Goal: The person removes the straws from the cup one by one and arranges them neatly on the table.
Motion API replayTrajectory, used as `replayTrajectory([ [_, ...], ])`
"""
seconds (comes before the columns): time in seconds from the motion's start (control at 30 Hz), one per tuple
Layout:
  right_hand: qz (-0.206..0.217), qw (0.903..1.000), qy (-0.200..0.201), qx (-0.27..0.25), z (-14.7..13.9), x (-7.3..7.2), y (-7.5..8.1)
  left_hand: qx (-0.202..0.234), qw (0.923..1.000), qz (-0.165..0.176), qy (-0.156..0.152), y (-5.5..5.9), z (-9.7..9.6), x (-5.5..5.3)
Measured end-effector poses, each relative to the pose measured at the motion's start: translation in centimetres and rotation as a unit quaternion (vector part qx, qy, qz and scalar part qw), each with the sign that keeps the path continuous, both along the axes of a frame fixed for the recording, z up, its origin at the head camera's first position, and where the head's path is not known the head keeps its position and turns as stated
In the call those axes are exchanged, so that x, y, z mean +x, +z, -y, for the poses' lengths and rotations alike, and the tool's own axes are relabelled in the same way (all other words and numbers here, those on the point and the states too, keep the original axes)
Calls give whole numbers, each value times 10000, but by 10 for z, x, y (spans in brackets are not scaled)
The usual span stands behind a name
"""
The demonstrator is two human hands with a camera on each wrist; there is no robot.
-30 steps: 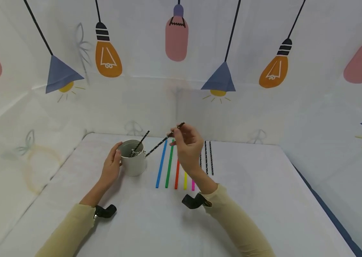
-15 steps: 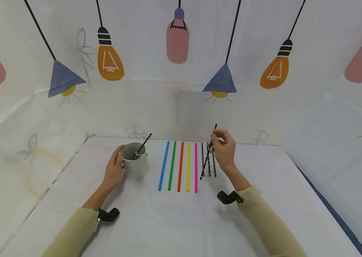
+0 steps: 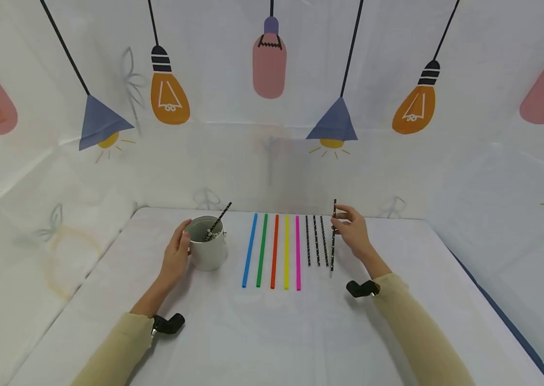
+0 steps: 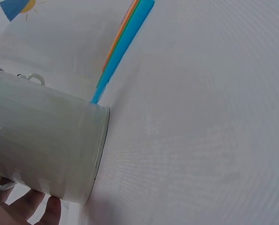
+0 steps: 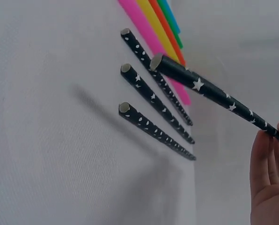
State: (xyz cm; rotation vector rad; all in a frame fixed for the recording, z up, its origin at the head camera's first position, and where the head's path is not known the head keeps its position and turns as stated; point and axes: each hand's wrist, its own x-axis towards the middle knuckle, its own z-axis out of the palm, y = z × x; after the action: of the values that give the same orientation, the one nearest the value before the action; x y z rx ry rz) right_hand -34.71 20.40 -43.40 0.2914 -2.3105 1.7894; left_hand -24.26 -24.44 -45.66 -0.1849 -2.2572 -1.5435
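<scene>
A black paper straw with white stars (image 5: 214, 95) is pinched near its far end by my right hand (image 3: 355, 231). It stands over the table's right side, beside a row of three black patterned straws (image 3: 316, 241); the right wrist view shows it raised above them, its shadow on the cloth. My left hand (image 3: 175, 254) holds the side of a small pale metal bucket (image 3: 209, 255), and the left wrist view shows fingers (image 4: 49, 211) against its wall. One black patterned straw (image 3: 221, 214) leans out of the bucket over some dark-and-white contents too small to make out.
Left of the black straws lie a blue straw (image 3: 250, 250), a green straw (image 3: 262, 250), a red straw (image 3: 274, 252), a yellow straw (image 3: 286, 252) and a pink straw (image 3: 298, 252), side by side. A white backdrop with printed lamps (image 3: 281, 161) rises behind the white table (image 3: 262, 332).
My right hand has carried the black straw from beside the bucket rightward past the coloured straws, turning it from slanted to nearly in line with the row. The left hand stays on the bucket.
</scene>
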Motion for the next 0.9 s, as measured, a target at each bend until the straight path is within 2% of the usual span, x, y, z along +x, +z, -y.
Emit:
replayTrajectory([
  [0.13, 274, 9990, -313, 158, -5, -7, -3, -87, 10000, 42, 22, 18, -9, 12],
  [0.3, 612, 9963, -523, 306, -5, -18, -12, -234, 9995, 132, 162, 28, -10, 17],
  [0.47, 928, 9922, -708, 444, -4, -23, -22, -194, 9996, 209, 57, 27, -9, 16],
  [0.73, 1054, 9885, -879, 642, -7, -28, -30, -158, 9997, 175, -22, 26, -11, 16],
  [0.9, 1124, 9861, -948, 773, -6, -28, -30, -119, 9999, 37, 0, 15, -8, 11],
])
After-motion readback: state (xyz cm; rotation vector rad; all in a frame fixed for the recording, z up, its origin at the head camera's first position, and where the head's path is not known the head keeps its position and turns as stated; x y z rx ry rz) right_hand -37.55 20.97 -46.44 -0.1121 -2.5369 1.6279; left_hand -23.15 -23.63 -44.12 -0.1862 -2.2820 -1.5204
